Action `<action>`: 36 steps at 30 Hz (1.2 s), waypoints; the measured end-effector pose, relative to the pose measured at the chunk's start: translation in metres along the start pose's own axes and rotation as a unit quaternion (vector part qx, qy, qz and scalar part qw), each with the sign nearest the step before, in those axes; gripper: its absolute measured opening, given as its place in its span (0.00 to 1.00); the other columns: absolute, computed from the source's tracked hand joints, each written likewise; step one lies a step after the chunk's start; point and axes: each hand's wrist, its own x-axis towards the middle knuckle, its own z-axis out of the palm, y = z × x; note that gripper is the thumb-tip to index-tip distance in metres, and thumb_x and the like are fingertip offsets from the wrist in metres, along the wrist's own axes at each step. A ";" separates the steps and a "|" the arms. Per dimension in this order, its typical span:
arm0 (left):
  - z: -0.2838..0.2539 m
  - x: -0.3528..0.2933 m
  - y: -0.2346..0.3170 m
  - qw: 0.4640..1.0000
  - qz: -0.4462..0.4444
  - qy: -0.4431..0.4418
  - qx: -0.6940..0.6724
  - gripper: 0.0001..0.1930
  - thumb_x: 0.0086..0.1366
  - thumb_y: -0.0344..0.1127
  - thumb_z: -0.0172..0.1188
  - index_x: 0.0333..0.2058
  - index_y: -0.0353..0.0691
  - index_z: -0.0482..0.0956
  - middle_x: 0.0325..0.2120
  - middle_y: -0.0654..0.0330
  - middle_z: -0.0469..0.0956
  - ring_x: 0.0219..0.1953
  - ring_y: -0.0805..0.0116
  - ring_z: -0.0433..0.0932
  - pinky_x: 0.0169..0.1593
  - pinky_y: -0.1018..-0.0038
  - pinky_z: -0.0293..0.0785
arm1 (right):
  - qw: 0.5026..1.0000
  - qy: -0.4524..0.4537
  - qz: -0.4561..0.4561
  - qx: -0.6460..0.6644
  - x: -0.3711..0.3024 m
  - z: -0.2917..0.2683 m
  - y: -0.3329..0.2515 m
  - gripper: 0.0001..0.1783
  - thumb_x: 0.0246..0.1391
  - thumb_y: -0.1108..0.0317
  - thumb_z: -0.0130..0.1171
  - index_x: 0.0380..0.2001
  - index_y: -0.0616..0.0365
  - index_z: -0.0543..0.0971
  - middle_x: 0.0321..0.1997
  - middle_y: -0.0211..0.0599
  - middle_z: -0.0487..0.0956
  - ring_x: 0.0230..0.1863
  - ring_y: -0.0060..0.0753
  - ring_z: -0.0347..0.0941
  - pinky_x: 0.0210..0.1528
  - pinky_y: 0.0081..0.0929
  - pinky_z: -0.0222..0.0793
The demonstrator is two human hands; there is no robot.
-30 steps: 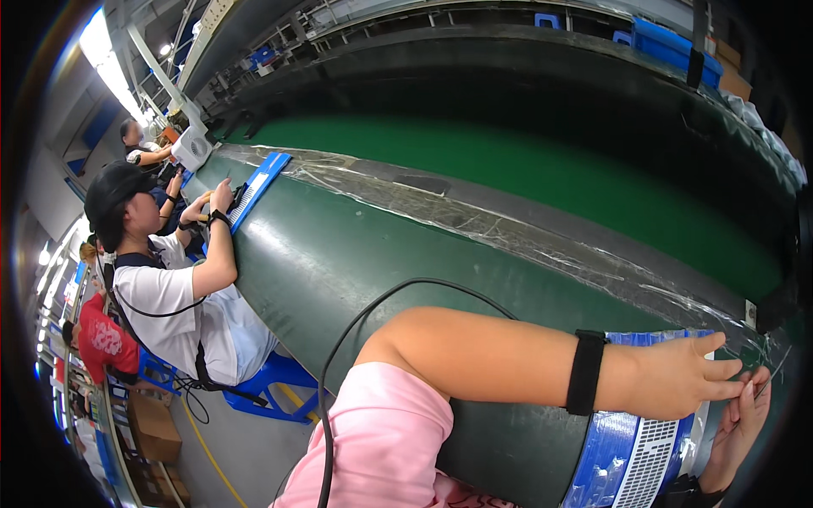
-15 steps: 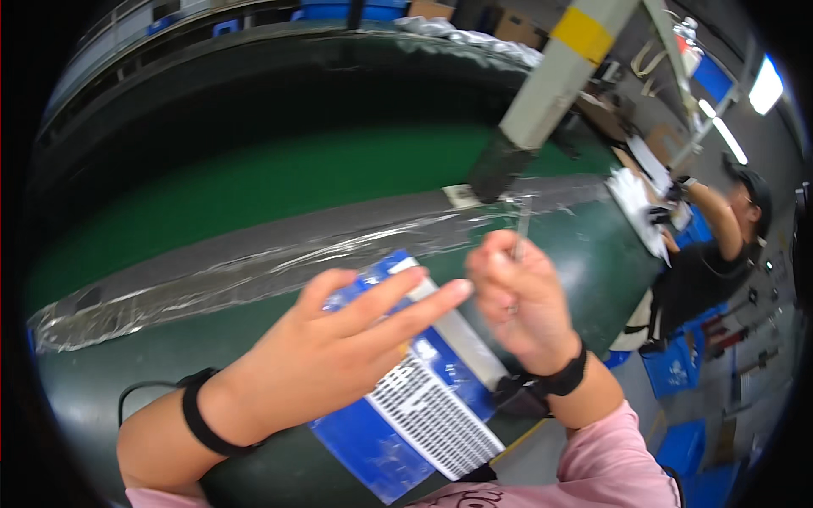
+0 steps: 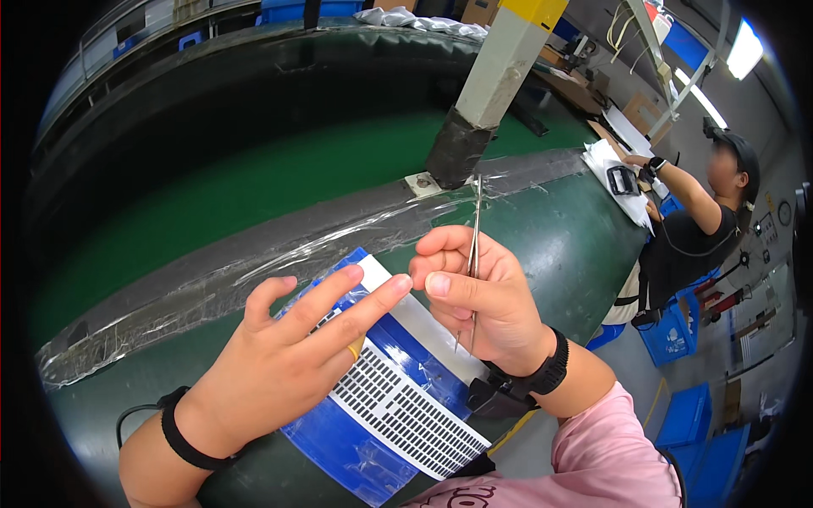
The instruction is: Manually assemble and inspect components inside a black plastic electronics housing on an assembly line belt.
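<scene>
A pair of metal tweezers (image 3: 477, 229) stands nearly upright in my right hand (image 3: 487, 296), its thumb and fingers closed round the middle. Two slender points show below the hand; the other end rises above it. My left hand (image 3: 296, 356) is spread, fingers stretched over a blue board (image 3: 339, 461), partly covering it. Its fingertips come close to my right index finger; whether they touch I cannot tell. Across the board lies a white sheet with rows of small black pieces (image 3: 406, 411), beside a plain pale strip (image 3: 432, 334). A yellow ring shows on a left finger.
The green table (image 3: 542, 237) has a ridge covered in clear film (image 3: 212, 288) running across it. Beyond stands a post with a dark wrapped base (image 3: 457, 148). A co-worker (image 3: 694, 229) at the right handles a black frame-shaped part (image 3: 622, 179) over white material. Blue bins (image 3: 669, 334) stand below.
The view has shifted, so the post and co-worker appear farther left. My right hand has turned, bringing the tweezers' lower points into plain sight. My left hand stays spread over the board.
</scene>
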 end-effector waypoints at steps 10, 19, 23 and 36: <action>0.005 -0.004 0.002 0.999 -0.016 0.017 0.044 0.01 0.46 0.33 0.55 0.20 0.45 0.73 0.49 0.72 0.66 0.53 0.68 0.60 0.54 0.63 0.46 | 0.997 0.049 0.011 -0.057 0.000 0.006 0.005 0.15 0.44 0.81 0.55 0.37 0.63 0.67 0.28 0.33 0.73 0.16 0.09 0.59 0.14 0.08 0.50; 0.005 -0.006 0.006 0.998 -0.004 -0.009 0.067 0.02 0.48 0.35 0.56 0.21 0.47 0.74 0.48 0.75 0.67 0.52 0.71 0.61 0.54 0.64 0.45 | 0.999 0.037 0.024 -0.019 -0.001 0.008 0.007 0.10 0.45 0.81 0.53 0.31 0.59 0.66 0.27 0.34 0.73 0.15 0.09 0.58 0.14 0.09 0.50; 0.002 -0.004 0.006 0.999 0.000 -0.004 0.045 0.02 0.49 0.34 0.55 0.23 0.47 0.74 0.48 0.73 0.66 0.52 0.71 0.60 0.54 0.64 0.45 | 0.999 0.018 0.030 0.023 -0.002 0.008 0.005 0.09 0.46 0.81 0.51 0.30 0.58 0.66 0.28 0.36 0.74 0.14 0.10 0.56 0.13 0.09 0.49; 0.001 -0.002 0.003 1.000 -0.017 0.005 0.019 0.03 0.46 0.32 0.52 0.17 0.43 0.70 0.50 0.68 0.66 0.53 0.67 0.59 0.55 0.65 0.44 | 0.995 -0.018 0.041 0.085 -0.001 -0.003 -0.005 0.05 0.50 0.76 0.50 0.32 0.58 0.69 0.31 0.38 0.73 0.15 0.10 0.57 0.13 0.09 0.51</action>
